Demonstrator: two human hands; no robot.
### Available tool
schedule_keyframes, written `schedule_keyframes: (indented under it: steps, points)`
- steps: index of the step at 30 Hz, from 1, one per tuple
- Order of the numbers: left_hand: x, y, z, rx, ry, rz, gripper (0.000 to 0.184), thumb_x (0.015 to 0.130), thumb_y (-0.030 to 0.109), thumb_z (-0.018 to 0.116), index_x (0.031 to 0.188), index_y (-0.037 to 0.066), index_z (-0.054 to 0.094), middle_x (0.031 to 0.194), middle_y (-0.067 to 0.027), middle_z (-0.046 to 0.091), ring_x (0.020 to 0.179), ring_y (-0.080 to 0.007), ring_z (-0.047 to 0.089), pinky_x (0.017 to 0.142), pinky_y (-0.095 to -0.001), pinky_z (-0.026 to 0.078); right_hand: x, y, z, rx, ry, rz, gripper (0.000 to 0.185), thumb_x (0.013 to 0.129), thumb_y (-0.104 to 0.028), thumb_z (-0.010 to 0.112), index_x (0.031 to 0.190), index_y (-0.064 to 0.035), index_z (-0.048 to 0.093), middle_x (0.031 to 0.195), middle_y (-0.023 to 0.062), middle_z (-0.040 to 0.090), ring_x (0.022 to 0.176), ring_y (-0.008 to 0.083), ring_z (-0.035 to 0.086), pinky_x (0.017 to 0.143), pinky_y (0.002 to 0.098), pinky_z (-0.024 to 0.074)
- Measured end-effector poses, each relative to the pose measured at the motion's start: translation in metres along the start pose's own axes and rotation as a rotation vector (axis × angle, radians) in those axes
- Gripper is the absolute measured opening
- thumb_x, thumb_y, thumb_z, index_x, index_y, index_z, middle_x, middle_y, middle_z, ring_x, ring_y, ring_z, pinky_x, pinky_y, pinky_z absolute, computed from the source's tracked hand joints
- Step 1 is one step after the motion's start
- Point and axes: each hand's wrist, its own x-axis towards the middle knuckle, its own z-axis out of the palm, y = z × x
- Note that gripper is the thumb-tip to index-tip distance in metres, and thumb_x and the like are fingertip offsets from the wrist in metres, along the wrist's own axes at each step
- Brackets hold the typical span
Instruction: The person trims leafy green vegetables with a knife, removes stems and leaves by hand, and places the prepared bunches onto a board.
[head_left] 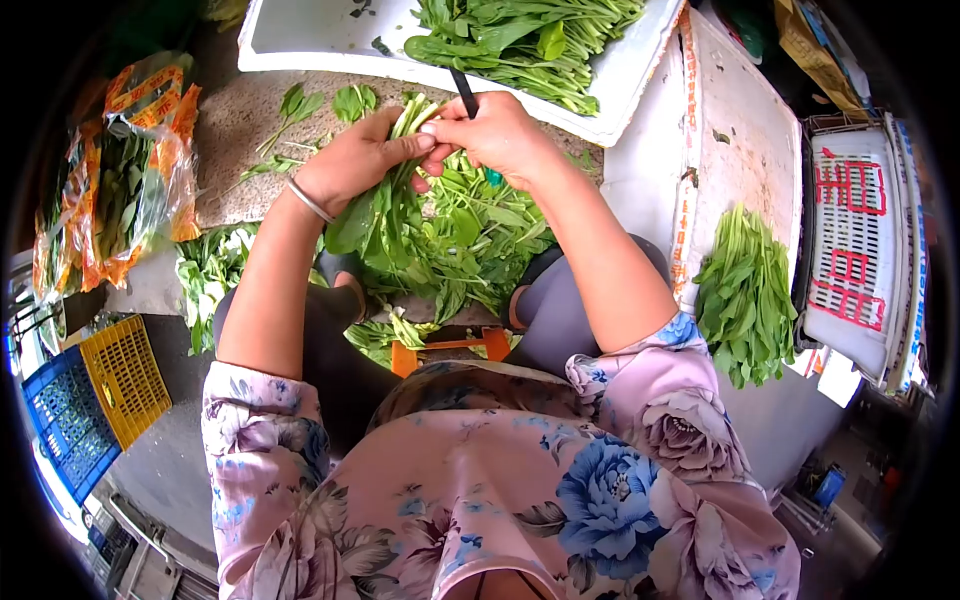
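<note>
My left hand [362, 160], with a metal bangle at the wrist, is wrapped round a small bunch of leafy greens [375, 222], its pale stems up and its leaves hanging down. Close beside it, my right hand [490, 135] is closed on a black-handled tool [464, 94], its fingers at the stems. What lies at the tool's lower end is mostly hidden by the fingers. Beneath both hands spreads a pile of loose greens [470, 235] between my knees.
A white foam box [340, 55] holding greens stands at the top. On the right are a foam lid [745, 130], another bunch of greens [748, 300] and white baskets [850, 230]. A plastic bag of greens [125, 180] and yellow [125, 380] and blue [70, 415] crates are at left.
</note>
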Motion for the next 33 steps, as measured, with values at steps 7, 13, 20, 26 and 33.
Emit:
schedule_keyframes:
  steps: [7,13,20,26,33]
  points:
    - [0.013,-0.006,-0.013,0.066,0.290,0.066,0.020,0.086,0.019,0.057,0.099,0.003,0.051,0.072,-0.0008,0.053,0.061,-0.0087,0.048,0.057,-0.0215,0.041,0.034,0.026,-0.107,-0.892,0.585,0.106,0.024,0.082,-0.020,0.054,0.104,-0.0108,0.061,0.097,0.0123,0.063,0.088,0.0263,0.061,0.078,0.0368,0.0473]
    - [0.023,-0.007,-0.014,0.370,0.438,0.156,0.026,0.083,0.023,0.062,0.097,0.002,0.059,0.068,0.0009,0.054,0.055,-0.0059,0.046,0.050,-0.0206,0.039,0.039,0.034,-0.120,-1.103,0.505,0.563,0.023,0.079,-0.015,0.054,0.099,-0.0098,0.064,0.100,0.0116,0.062,0.095,0.0266,0.059,0.080,0.0371,0.0467]
    - [0.020,0.010,0.002,1.038,0.776,0.327,0.023,0.079,0.024,0.064,0.091,0.005,0.062,0.069,-0.0107,0.060,0.053,-0.0226,0.056,0.051,-0.0306,0.043,0.001,-0.012,-0.108,-0.362,0.388,0.056,0.026,0.078,-0.023,0.065,0.091,-0.0015,0.062,0.070,0.0062,0.062,0.059,0.0117,0.057,0.057,0.0254,0.0472]
    - [0.012,0.008,0.025,1.205,0.546,0.761,0.037,0.076,0.013,0.062,0.113,0.016,0.055,0.102,-0.0033,0.059,0.078,-0.0247,0.061,0.064,-0.0337,0.049,-0.021,-0.023,-0.062,-0.273,0.023,0.011,0.024,0.080,-0.021,0.064,0.094,-0.0009,0.062,0.062,0.0011,0.056,0.050,0.0046,0.047,0.044,0.0179,0.0355]
    - [0.026,-0.003,0.010,0.858,0.482,0.430,0.025,0.079,0.026,0.063,0.097,0.009,0.062,0.074,-0.0119,0.063,0.066,-0.0276,0.060,0.061,-0.0351,0.047,-0.018,-0.027,-0.058,0.207,0.018,-0.061,0.049,0.089,-0.044,0.045,0.106,-0.0004,0.058,0.066,0.0016,0.055,0.051,0.0043,0.044,0.043,0.0170,0.0317]
